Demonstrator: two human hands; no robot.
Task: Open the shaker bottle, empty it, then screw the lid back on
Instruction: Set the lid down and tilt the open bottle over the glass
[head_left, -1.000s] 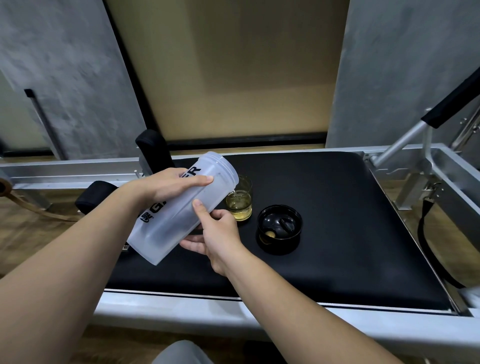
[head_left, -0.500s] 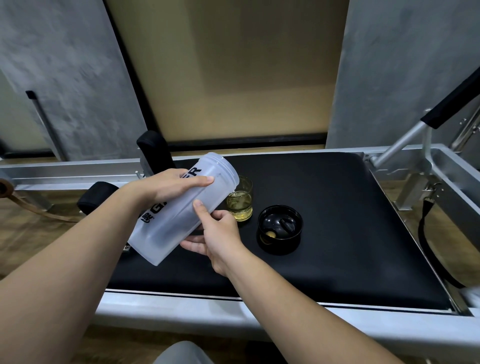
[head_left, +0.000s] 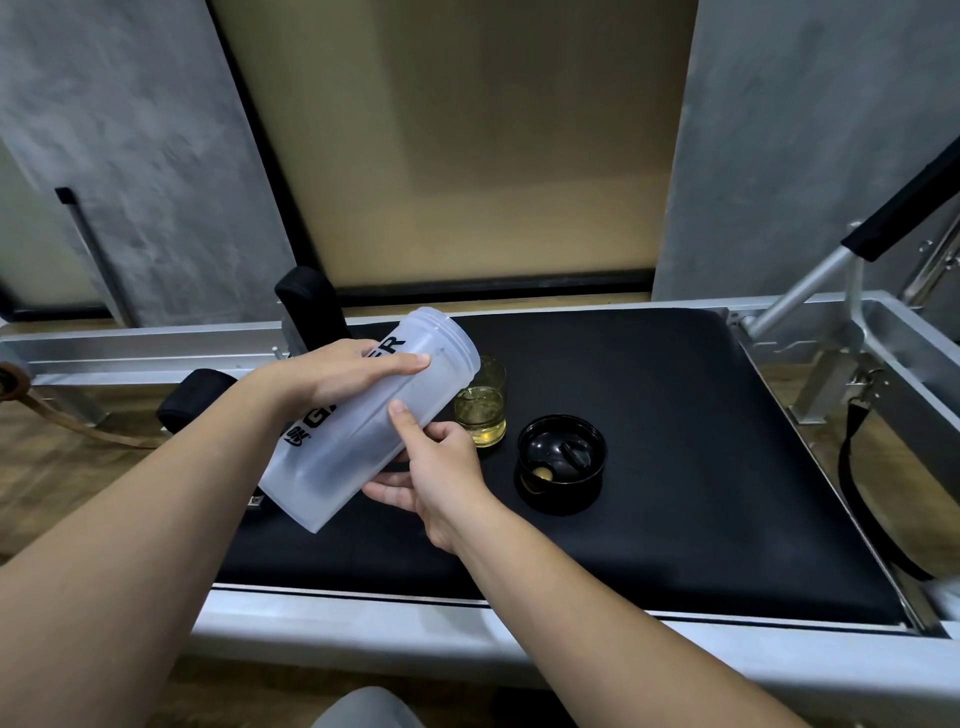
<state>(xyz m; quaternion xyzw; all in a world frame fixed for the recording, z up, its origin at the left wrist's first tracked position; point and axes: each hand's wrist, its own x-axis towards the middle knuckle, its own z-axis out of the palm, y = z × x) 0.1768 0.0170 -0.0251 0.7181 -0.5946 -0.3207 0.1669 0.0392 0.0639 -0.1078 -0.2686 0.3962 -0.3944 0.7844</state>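
A frosted shaker bottle (head_left: 358, 436) with black lettering is tilted, its open mouth up and to the right over a small glass (head_left: 482, 410) holding yellow liquid. My left hand (head_left: 337, 371) grips the bottle from above near its upper half. From below, my right hand (head_left: 436, 478) cups it, thumb pressed on its side. The bottle looks empty inside. Its black lid (head_left: 562, 462) lies upside down on the black pad (head_left: 675, 467), right of the glass, with a little yellow liquid pooled in it.
The pad sits in a silver metal frame (head_left: 467, 634). A black headrest block (head_left: 306, 306) and a black shoulder pad (head_left: 197, 397) stand behind the bottle on the left. At the right a metal bar (head_left: 800, 291) with black grip and a black strap (head_left: 862, 499) hang.
Nearly nothing differs; the bottle's mouth has risen very slightly above the glass while both hands keep the same hold.
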